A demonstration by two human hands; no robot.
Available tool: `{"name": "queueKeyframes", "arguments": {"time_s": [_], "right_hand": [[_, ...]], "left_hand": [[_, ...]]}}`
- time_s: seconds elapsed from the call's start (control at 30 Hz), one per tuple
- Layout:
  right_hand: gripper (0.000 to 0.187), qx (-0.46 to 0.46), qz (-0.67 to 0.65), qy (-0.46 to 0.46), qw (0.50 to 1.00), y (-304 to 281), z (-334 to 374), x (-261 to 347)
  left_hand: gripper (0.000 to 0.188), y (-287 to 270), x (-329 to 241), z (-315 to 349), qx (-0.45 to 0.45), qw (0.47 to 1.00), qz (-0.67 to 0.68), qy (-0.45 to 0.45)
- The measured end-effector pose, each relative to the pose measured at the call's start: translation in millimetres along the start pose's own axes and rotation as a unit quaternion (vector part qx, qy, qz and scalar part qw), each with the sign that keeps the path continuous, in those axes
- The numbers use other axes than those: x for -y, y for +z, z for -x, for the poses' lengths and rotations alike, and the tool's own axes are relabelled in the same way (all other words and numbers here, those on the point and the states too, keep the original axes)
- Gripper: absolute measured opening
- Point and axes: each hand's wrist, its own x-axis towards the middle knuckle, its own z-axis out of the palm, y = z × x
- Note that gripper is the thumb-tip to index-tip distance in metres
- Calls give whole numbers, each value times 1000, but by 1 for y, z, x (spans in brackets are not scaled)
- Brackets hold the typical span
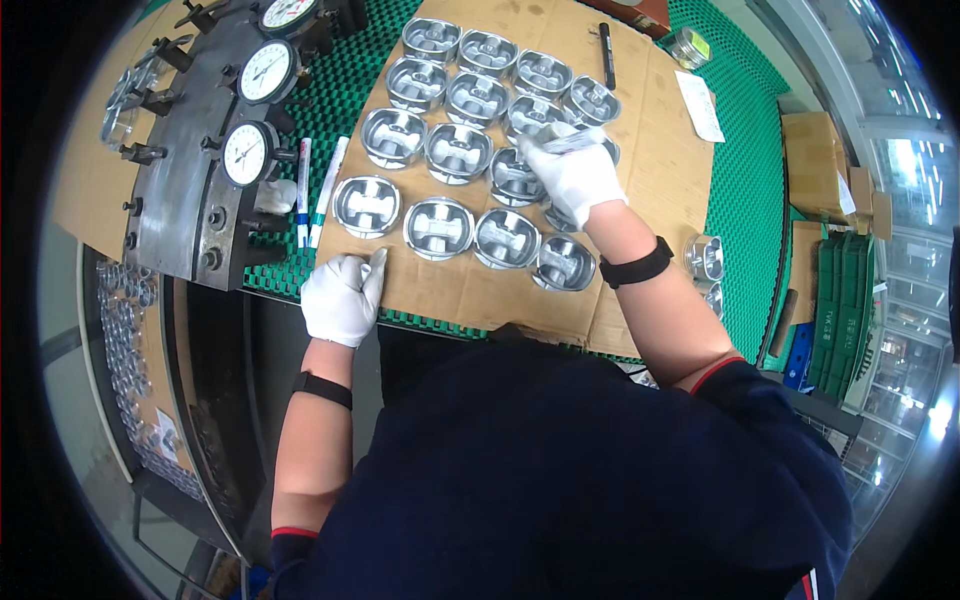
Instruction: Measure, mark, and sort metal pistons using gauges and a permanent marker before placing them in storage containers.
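In the head view, pistons [458,155] stand in rough rows on a cardboard sheet [660,205], which lies on the green worktop [745,190]. The right hand [578,180], white-gloved, is over the right side of the rows. Its grip is closed on one piston, whose pale edge shows past the fingers; the glove hides the rest. The hand and wrist partly cover pistons underneath, and the gaps around them are narrow. Farther right, bare cardboard leaves open room as far as a paper [700,105] at the right edge of the sheet.

The left hand [343,298], also gloved, is at the near left corner of the sheet, by the near edge of the worktop. Its grip is closed, fingers folded in, and no piston shows in it. A bare strip separates it from the nearest piston.

To the left, two markers [304,192] lie side by side between the sheet and the dial gauges [248,153], leaving little room there. A black pen [608,56] lies at the far side, just beyond the rows. Two more pistons stand near the right edge of the worktop, well apart from the rows.
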Motion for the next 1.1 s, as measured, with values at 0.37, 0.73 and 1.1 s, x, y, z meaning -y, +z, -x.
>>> {"name": "queueKeyframes", "arguments": {"time_s": [0.37,0.73,1.1], "right_hand": [[25,-27,-417,303,856,-64,29,36],[14,74,-65,121,988,-9,57,57],[30,25,-494,346,797,-39,38,32]], "left_hand": [[32,-1,4,7,-4,1000,1,-4],[33,2,3,7,-29,999,-11,9],[31,0,5,8,-20,1000,-10,-9]]}}
